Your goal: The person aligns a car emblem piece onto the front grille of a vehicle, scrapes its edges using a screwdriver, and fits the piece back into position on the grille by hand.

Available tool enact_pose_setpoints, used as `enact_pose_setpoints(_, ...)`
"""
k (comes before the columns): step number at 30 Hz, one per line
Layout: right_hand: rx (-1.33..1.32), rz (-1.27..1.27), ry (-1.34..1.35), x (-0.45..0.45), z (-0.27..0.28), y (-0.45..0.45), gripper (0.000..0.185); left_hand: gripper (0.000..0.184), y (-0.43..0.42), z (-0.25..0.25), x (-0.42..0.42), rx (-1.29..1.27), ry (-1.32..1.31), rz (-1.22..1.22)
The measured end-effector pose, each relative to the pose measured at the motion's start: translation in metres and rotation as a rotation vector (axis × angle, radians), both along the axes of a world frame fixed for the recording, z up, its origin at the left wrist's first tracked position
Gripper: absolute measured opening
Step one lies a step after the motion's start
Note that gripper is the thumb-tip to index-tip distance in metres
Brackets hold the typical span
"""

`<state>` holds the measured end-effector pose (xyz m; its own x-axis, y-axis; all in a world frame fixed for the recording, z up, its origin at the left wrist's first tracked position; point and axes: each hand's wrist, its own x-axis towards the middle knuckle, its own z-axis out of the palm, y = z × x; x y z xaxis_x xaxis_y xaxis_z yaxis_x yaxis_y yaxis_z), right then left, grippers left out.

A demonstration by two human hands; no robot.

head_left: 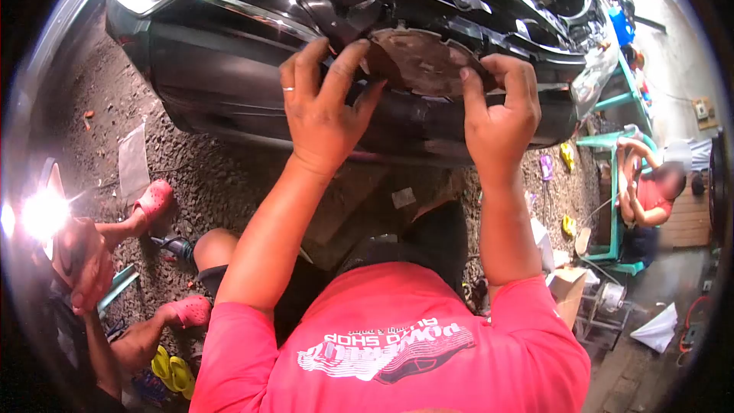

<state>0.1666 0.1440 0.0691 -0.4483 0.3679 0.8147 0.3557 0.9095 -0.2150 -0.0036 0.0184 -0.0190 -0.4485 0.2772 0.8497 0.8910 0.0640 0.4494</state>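
A dull, brownish, oval flat plate with a notched upper edge (424, 61) is held up against the front of a black car (237, 76). My left hand (325, 103), a ring on one finger, grips the plate's left end between thumb and fingers. At the right end, my right hand (501, 111) pinches the rim, its thumb on the near face and its fingers curled behind. The plate sits over the middle of the front, below the upper edge of the engine bay. What lies behind it is hidden, and some fingertips are out of sight.
On the left, another person's hand (80, 268) holds a glaring light (46, 214); pink clogs (155, 197) are on that person's feet. Gravel (206, 191) covers the ground. To the right, a person in red (650, 199) sits by a green frame (615, 206). Yellow slippers (174, 373) lie lower left.
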Motion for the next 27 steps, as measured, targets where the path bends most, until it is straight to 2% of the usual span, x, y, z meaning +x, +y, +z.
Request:
enact_pose_setpoints(5, -0.172, 0.006, 0.017, 0.007, 0.005, 0.0, 0.014, 0.068, -0.002, -0.003, 0.001, -0.025, 0.028, -0.046)
enact_pose_setpoints(7, -0.454, 0.072, 0.008, 0.01, 0.015, -0.007, 0.013, 0.069, -0.004, -0.001, 0.0, -0.051, 0.046, -0.047)
enact_pose_setpoints(9, -0.442, 0.069, 0.011, 0.012, 0.012, -0.002, 0.013, 0.069, -0.006, -0.001, -0.001, -0.076, 0.063, -0.049)
enact_pose_setpoints(14, -0.633, 0.125, -0.016, 0.016, 0.009, 0.006, 0.014, 0.077, -0.015, 0.0, -0.006, -0.114, 0.081, -0.134)
enact_pose_setpoints(18, -0.512, 0.041, 0.087, 0.008, 0.007, 0.003, 0.015, 0.079, -0.014, -0.002, -0.008, -0.117, 0.123, -0.123)
enact_pose_setpoints(21, -0.451, -0.07, 0.015, 0.004, 0.019, -0.009, 0.017, 0.086, -0.01, -0.008, -0.01, -0.123, 0.176, -0.063)
enact_pose_setpoints(24, -0.464, -0.067, -0.119, 0.006, 0.027, -0.003, 0.017, 0.089, -0.008, -0.007, -0.007, -0.093, 0.159, -0.059)
enact_pose_setpoints(27, -0.565, -0.016, -0.086, 0.007, 0.034, 0.006, 0.018, 0.089, -0.011, 0.002, -0.006, -0.08, 0.139, -0.074)
